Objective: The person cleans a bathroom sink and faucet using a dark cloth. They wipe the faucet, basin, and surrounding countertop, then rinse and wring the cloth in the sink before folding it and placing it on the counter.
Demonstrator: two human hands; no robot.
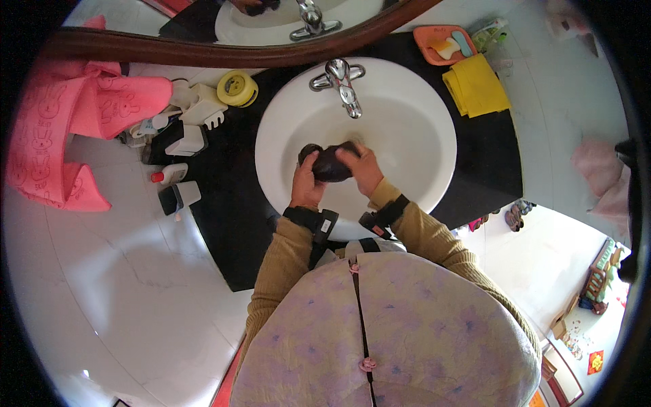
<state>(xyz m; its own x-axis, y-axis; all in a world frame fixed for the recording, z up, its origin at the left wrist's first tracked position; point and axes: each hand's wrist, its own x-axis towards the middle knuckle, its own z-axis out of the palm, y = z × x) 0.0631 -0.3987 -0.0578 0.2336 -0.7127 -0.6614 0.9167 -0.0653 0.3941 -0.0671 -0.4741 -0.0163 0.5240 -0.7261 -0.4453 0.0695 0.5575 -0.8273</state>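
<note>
Over the white washbasin (424,147), both of my hands are on a dark, soft-looking bundle (331,165); whether it is cloth or something else I cannot tell. My left hand (306,184) grips its left end, with the thumb on top and a smaller dark lump (308,151) beside the fingers. My right hand (366,170) holds the right end, the thumb pressed on its upper side. Just above the hands is the chrome tap (343,86), and no stream of water is visible from its spout.
A black countertop (229,224) surrounds the basin. On the left stand a yellow tub (237,89), a white toothbrush holder (201,104), several bottles and a pink towel (56,127). An orange soap dish (442,46) and a folded yellow cloth (476,85) lie right. A wood-framed mirror (229,51) hangs behind.
</note>
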